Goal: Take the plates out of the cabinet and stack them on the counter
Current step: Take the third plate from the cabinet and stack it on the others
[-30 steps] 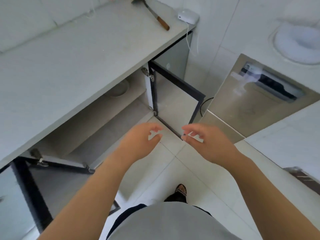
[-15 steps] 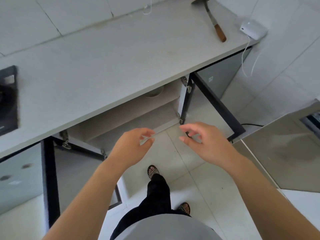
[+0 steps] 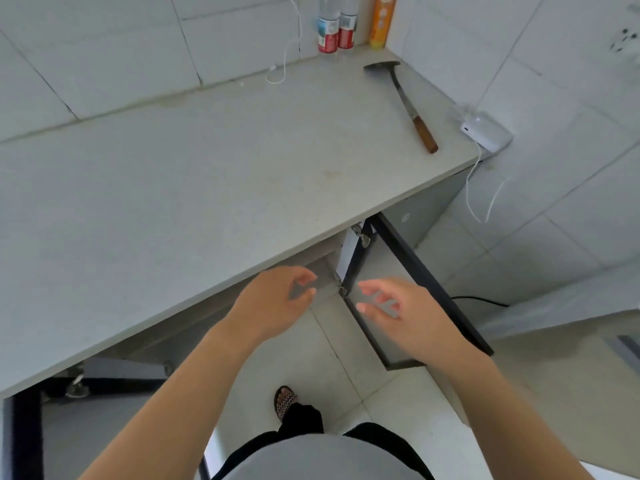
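Note:
The grey counter (image 3: 194, 174) fills the upper left of the head view. Below its front edge the cabinet (image 3: 311, 268) stands with both doors swung out; the right door (image 3: 408, 271) has a black frame. The counter's overhang hides the cabinet's inside, and no plate shows. My left hand (image 3: 277, 299) and my right hand (image 3: 398, 306) hover side by side in front of the cabinet opening, below the counter edge. Both have their fingers apart and hold nothing.
A spatula with a wooden handle (image 3: 408, 105) lies on the counter's right end. Bottles (image 3: 339, 26) stand at the back wall. A white charger box (image 3: 486, 131) with cords sits at the counter's right corner. My sandalled foot (image 3: 285, 401) rests on the tiled floor.
The view has tilted up from the cabinet's inside to the countertop. A bowl-like dish seen on the shelf earlier is now hidden. Both hands have stayed empty and risen toward the counter edge.

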### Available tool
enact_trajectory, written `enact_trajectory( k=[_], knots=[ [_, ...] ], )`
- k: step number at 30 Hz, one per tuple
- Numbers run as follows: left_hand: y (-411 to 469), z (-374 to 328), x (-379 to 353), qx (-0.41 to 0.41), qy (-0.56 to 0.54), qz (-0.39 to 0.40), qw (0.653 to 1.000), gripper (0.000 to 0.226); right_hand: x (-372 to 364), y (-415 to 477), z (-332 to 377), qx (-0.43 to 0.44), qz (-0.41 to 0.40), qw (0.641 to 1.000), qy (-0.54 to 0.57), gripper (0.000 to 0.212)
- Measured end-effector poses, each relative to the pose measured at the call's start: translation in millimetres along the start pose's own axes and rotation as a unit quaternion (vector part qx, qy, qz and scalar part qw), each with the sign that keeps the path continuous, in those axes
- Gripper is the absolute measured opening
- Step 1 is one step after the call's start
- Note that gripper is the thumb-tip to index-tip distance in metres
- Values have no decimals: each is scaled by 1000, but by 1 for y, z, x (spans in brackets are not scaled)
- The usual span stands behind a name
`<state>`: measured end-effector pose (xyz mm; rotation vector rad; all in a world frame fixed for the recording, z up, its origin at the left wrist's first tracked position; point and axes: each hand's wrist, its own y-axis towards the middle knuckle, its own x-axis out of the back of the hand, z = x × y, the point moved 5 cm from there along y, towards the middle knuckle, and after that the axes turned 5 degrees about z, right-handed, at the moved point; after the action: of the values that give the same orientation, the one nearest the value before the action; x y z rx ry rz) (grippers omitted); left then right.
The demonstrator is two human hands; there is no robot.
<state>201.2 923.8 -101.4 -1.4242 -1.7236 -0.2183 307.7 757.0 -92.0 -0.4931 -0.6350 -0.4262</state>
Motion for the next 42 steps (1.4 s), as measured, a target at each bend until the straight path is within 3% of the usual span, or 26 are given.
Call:
enact_trajectory(
  k=[16,23,36,42],
  knots=[
    [33,20,-29,128,-55,-26,990,29,26,77,-42,19,86,996,-32,36],
    [52,35,-57,143,-60,-32,987,29,2,101,-66,26,127,990,-60,37],
    [168,140,-138,92,-4,-42,995,33,-114,209,-159,66,70,995,-31,36],
    [234,208,-171,77,43,-109,990,32,-166,272,-223,72,11,997,-7,33]
  ],
)
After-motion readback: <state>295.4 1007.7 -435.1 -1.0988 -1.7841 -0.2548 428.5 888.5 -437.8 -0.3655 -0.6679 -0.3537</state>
